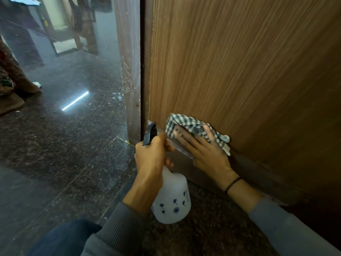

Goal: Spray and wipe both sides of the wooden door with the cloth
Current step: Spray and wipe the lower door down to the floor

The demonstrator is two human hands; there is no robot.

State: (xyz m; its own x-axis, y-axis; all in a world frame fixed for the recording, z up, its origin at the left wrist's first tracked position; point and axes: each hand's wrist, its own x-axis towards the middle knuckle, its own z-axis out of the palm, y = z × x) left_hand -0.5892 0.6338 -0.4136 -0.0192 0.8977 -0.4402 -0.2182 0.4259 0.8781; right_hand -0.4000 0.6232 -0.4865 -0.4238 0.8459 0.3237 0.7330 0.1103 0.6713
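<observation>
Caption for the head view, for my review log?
Low on the door, right hand presses the cloth; left hand grips the spray bottle.

— How many doors are you at?
— One wooden door [239, 61], with one frame post [129, 52] beside it.
— And what have you got?
— Both of mine show, my left hand [151, 154] and my right hand [204, 150]. One spray bottle [173, 198], one checked cloth [186, 122], one black band [233, 183] on my wrist.
— On the floor?
— One bright streak of light [74, 101]. I can't count the furniture legs further back.
</observation>
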